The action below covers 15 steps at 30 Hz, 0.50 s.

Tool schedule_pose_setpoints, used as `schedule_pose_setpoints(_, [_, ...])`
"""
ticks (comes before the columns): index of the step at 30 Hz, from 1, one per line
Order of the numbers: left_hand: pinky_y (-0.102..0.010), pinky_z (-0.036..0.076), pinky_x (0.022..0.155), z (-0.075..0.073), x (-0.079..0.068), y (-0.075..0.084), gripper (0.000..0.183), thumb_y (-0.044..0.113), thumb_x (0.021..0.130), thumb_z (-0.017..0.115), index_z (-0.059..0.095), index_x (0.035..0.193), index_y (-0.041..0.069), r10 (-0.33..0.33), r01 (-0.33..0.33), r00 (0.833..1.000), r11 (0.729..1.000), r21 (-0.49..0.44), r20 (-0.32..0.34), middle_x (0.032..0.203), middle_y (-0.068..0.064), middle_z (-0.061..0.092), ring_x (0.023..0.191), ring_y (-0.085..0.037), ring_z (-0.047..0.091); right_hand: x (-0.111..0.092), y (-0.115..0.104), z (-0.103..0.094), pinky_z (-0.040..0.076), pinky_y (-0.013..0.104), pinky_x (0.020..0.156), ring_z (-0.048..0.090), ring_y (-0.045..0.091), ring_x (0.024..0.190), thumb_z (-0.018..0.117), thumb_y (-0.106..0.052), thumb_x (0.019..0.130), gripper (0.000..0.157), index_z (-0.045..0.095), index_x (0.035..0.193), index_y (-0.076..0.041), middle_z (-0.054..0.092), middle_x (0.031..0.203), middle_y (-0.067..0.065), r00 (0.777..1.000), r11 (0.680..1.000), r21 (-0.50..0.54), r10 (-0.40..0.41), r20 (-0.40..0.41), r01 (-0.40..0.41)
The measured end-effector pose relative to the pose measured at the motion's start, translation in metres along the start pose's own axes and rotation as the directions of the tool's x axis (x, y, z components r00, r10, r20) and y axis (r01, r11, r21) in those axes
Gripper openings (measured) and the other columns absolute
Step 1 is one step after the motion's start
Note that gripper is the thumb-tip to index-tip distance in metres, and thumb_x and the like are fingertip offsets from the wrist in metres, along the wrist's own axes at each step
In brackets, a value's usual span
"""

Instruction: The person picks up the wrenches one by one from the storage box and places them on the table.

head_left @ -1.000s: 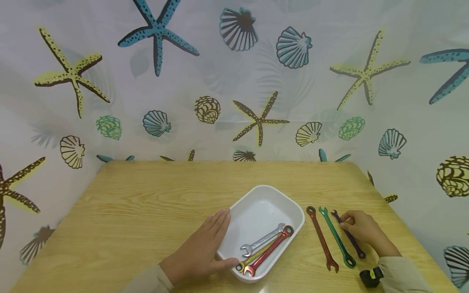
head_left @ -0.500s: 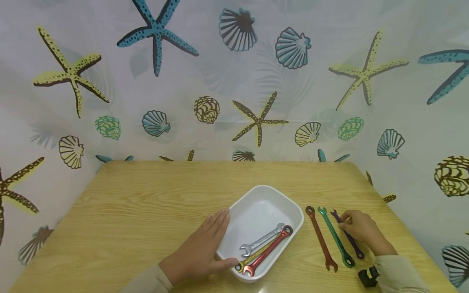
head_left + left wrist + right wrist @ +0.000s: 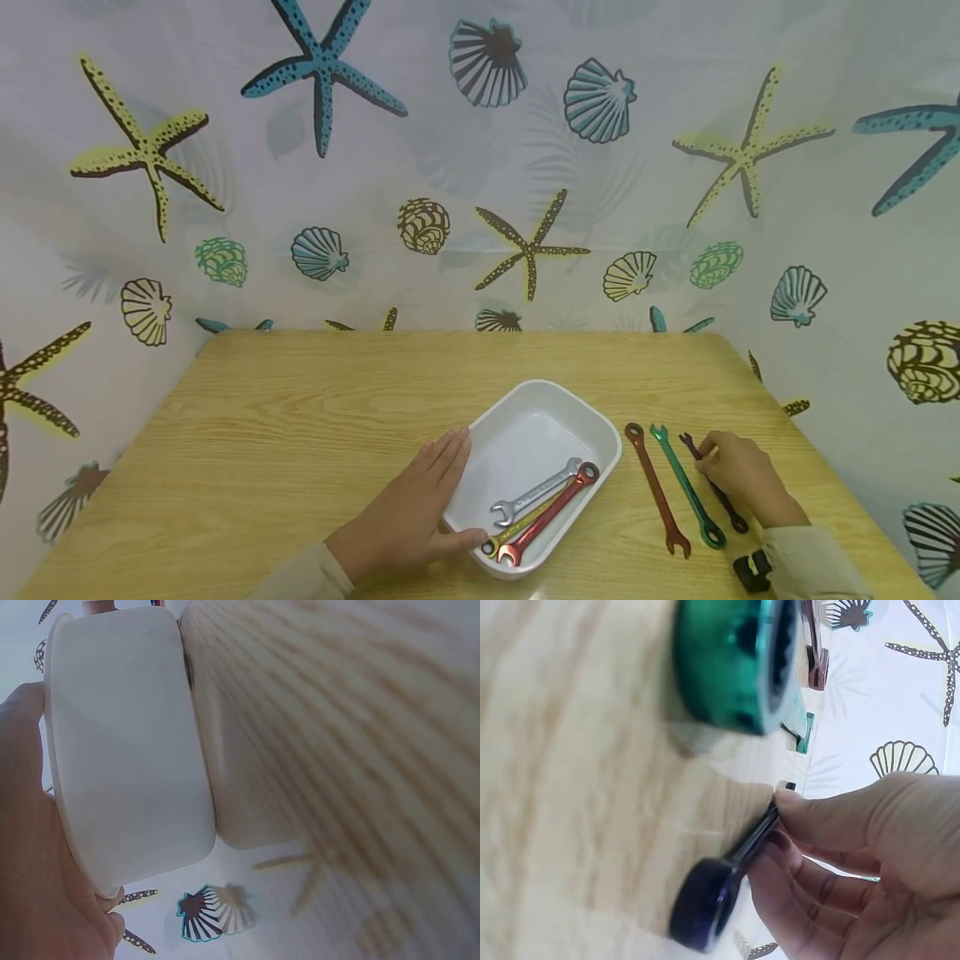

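Note:
My right hand (image 3: 742, 471) pinches a purple combination wrench (image 3: 705, 904) between thumb and fingers at its shaft, close over the wood table. The wrench's ring end points toward me. To its left lie a green wrench (image 3: 687, 486) and a dark red wrench (image 3: 658, 489), roughly side by side. My left hand (image 3: 416, 508) rests against the left side of a white plastic tray (image 3: 536, 387), fingers straight along the rim and thumb over its near corner. Inside the tray lie a silver wrench (image 3: 536, 493), a bright red wrench (image 3: 549, 515) and a partly covered yellow wrench (image 3: 513, 530).
The wood table (image 3: 300, 400) extends left and behind the tray. A white curtain (image 3: 360, 192) printed with shells and starfish stands around its back and sides. A small black device (image 3: 752, 572) sits at my right sleeve.
The purple wrench has turned slightly in my right fingers and now looks darker. The right hand has hardly shifted. My left hand and the tray stay still.

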<state>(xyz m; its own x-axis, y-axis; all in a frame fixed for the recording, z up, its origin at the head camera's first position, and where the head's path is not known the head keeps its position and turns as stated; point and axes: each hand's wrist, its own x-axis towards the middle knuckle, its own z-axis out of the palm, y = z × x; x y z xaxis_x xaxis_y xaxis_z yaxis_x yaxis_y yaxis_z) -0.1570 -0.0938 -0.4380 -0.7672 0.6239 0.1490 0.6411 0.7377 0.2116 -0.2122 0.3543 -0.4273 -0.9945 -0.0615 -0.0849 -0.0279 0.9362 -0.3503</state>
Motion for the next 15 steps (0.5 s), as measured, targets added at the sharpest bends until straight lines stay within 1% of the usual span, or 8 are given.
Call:
schedule_pose_setpoints(5, [-0.041, 0.015, 0.118, 0.0005, -0.0003, -0.0002, 0.102, 0.076, 0.087, 0.033, 0.011, 0.153, 0.0, 0.002, -0.002, 1.0, 1.0, 0.004, -0.001, 0.161, -0.013, 0.008, 0.148, -0.026, 0.007, -0.0002, 0.0009, 0.0007, 0.049, 0.038, 0.053, 0.06, 0.02, 0.063, 0.064, -0.006, 0.086, 0.014, 0.062, 0.092, 0.006, 0.066, 0.079, 0.013, 1.0, 1.0, 0.0, 0.002, -0.008, -0.002])
schedule_pose_setpoints(11, [-0.044, 0.017, 0.118, 0.0019, -0.0005, -0.0012, 0.101, 0.074, 0.089, 0.032, 0.012, 0.152, -0.001, 0.021, -0.021, 1.0, 1.0, 0.015, -0.02, 0.16, -0.015, 0.009, 0.147, -0.028, 0.009, 0.0001, 0.0029, 0.0019, 0.049, 0.038, 0.053, 0.06, 0.02, 0.063, 0.065, -0.006, 0.086, 0.014, 0.062, 0.093, 0.007, 0.067, 0.079, 0.014, 1.0, 1.0, -0.002, -0.009, -0.019, 0.009])
schedule_pose_setpoints(15, [-0.042, 0.016, 0.118, 0.0025, -0.0004, -0.0014, 0.101, 0.075, 0.089, 0.031, 0.012, 0.152, -0.001, 0.018, -0.018, 1.0, 1.0, 0.017, -0.012, 0.161, -0.014, 0.008, 0.148, -0.028, 0.007, 0.001, 0.0038, 0.0024, 0.05, 0.039, 0.054, 0.061, 0.022, 0.064, 0.066, -0.006, 0.086, 0.015, 0.062, 0.093, 0.007, 0.067, 0.079, 0.015, 1.0, 1.0, -0.013, -0.008, -0.025, 0.008])
